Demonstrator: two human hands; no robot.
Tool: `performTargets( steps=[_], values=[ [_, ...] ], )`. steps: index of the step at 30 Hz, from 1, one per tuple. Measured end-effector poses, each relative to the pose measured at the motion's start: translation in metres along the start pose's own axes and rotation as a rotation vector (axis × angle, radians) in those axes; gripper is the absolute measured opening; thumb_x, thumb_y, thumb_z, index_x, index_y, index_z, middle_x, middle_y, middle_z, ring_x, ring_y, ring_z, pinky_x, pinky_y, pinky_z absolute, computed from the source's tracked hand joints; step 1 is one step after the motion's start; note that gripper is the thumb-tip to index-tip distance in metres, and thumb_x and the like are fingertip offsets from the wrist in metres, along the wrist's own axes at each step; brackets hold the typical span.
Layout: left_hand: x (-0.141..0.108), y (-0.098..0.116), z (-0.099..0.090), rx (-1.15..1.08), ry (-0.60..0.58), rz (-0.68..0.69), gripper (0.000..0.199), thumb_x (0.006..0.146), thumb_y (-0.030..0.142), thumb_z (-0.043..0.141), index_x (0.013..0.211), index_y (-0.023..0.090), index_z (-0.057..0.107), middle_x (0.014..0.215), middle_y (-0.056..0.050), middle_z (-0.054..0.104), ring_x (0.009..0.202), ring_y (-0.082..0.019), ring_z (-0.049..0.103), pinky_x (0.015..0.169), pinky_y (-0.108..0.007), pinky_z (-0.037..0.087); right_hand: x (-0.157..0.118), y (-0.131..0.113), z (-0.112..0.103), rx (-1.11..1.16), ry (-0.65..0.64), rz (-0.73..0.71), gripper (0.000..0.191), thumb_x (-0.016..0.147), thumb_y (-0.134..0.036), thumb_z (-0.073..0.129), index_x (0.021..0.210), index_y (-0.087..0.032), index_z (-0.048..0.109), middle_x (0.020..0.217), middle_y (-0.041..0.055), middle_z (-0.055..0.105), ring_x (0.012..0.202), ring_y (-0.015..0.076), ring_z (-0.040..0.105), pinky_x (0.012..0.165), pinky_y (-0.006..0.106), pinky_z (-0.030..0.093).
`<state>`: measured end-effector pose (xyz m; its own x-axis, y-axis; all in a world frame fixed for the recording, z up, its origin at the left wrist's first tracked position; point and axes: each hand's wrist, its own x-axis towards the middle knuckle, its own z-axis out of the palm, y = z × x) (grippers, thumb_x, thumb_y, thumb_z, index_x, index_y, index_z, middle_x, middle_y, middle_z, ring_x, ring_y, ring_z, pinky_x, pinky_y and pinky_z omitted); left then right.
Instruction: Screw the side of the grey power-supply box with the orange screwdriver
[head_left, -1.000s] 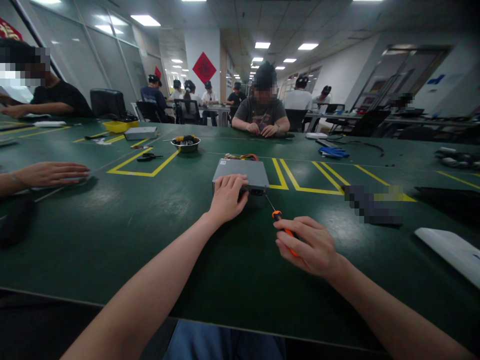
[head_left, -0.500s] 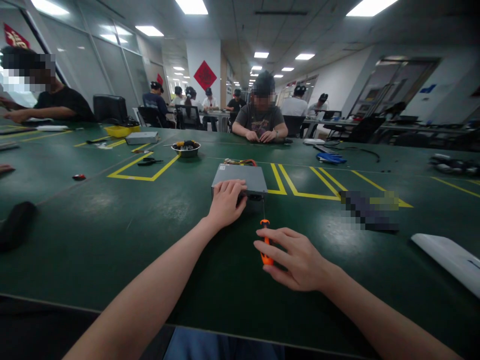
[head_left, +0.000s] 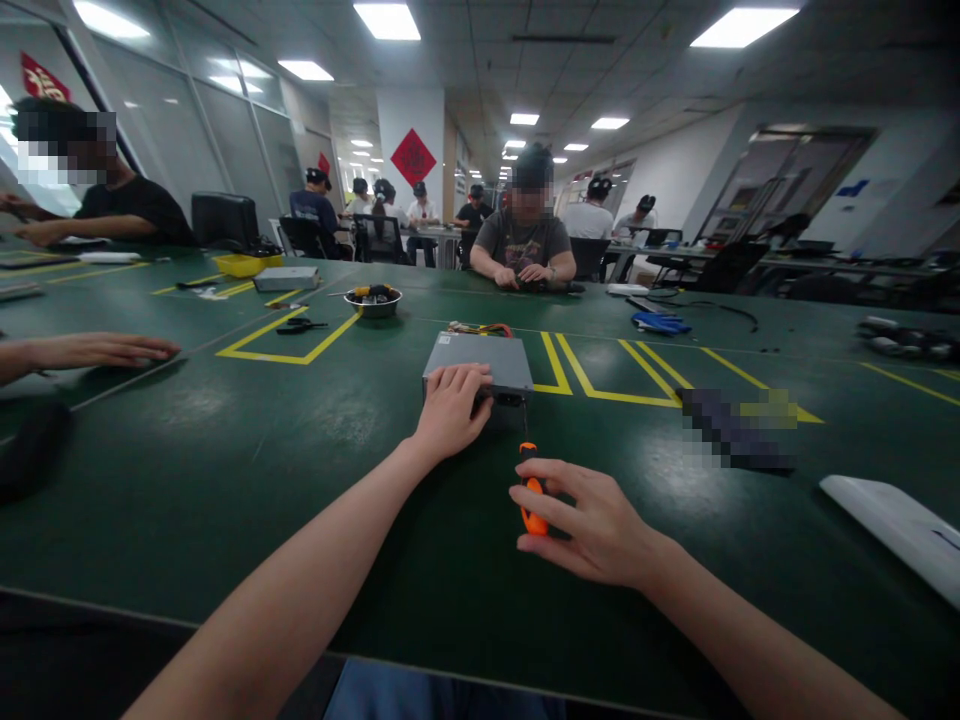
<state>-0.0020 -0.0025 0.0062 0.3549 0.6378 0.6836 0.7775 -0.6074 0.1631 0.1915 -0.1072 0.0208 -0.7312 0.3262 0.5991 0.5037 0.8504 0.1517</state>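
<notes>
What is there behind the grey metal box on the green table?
A bundle of coloured wires lies behind the grey metal box. The box hides where the wires end, so I cannot see whether they join it.

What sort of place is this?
Probably an electronics assembly workshop: a long green workbench with yellow tape lines, an orange-handled screwdriver in the right hand, and a grey metal case under the left hand.

On the green workbench (head_left: 187,480), a steel bowl (head_left: 373,303) with small parts inside, and black-handled scissors (head_left: 301,326) within a yellow tape outline (head_left: 247,350). Farther right, blue gloves (head_left: 660,322) near a black cable (head_left: 720,308). Across the table, a seated co-worker (head_left: 523,245) in a grey T-shirt.
</notes>
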Motion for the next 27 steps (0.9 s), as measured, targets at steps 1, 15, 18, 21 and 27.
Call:
performTargets(
  steps=[1, 15, 18, 21, 27],
  values=[
    [0.0, -0.0001, 0.0, -0.001, 0.0, 0.003, 0.021, 0.083, 0.024, 0.048, 0.103, 0.022, 0.05, 0.12, -0.004, 0.056, 0.113, -0.021, 0.046, 0.095, -0.039, 0.03, -0.0006, 0.0004, 0.001, 0.012, 0.02, 0.009, 0.03, 0.087, -0.041, 0.048, 0.103, -0.016, 0.052, 0.101, 0.0138, 0.06, 0.079, 0.0178, 0.062, 0.062, 0.028, 0.051],
    [-0.0005, -0.0016, 0.0021, -0.014, 0.009, -0.001, 0.021, 0.083, 0.024, 0.049, 0.103, 0.023, 0.05, 0.12, -0.003, 0.056, 0.112, -0.021, 0.046, 0.095, -0.038, 0.03, 0.0008, -0.0025, -0.0012, -0.018, -0.011, -0.046, 0.025, 0.088, -0.03, 0.045, 0.107, -0.014, 0.051, 0.102, 0.0167, 0.059, 0.083, 0.0198, 0.063, 0.063, 0.029, 0.053],
    [-0.0008, -0.0018, 0.0019, -0.012, 0.014, 0.011, 0.02, 0.083, 0.024, 0.049, 0.103, 0.022, 0.05, 0.12, -0.003, 0.056, 0.112, -0.02, 0.046, 0.095, -0.038, 0.03, -0.0035, -0.0007, 0.0038, -0.019, 0.113, -0.03, 0.022, 0.084, -0.031, 0.053, 0.097, -0.013, 0.049, 0.095, 0.0147, 0.063, 0.076, 0.0174, 0.064, 0.06, 0.026, 0.053],
    [-0.0009, -0.0018, 0.0017, -0.009, 0.016, 0.017, 0.02, 0.083, 0.024, 0.048, 0.103, 0.022, 0.05, 0.12, -0.003, 0.056, 0.113, -0.02, 0.046, 0.095, -0.037, 0.03, -0.0053, -0.0005, 0.0066, -0.006, 0.099, -0.005, 0.025, 0.084, -0.037, 0.054, 0.093, -0.014, 0.048, 0.094, 0.0136, 0.064, 0.076, 0.0173, 0.064, 0.06, 0.026, 0.054],
    [-0.0004, -0.0017, 0.0022, -0.005, 0.023, 0.016, 0.021, 0.083, 0.024, 0.049, 0.103, 0.022, 0.05, 0.119, -0.003, 0.056, 0.112, -0.02, 0.046, 0.095, -0.037, 0.029, 0.0013, -0.0026, 0.0018, -0.02, -0.058, -0.076, 0.027, 0.088, -0.029, 0.043, 0.109, -0.014, 0.051, 0.103, 0.016, 0.059, 0.09, 0.0199, 0.062, 0.068, 0.029, 0.053]
  ],
)
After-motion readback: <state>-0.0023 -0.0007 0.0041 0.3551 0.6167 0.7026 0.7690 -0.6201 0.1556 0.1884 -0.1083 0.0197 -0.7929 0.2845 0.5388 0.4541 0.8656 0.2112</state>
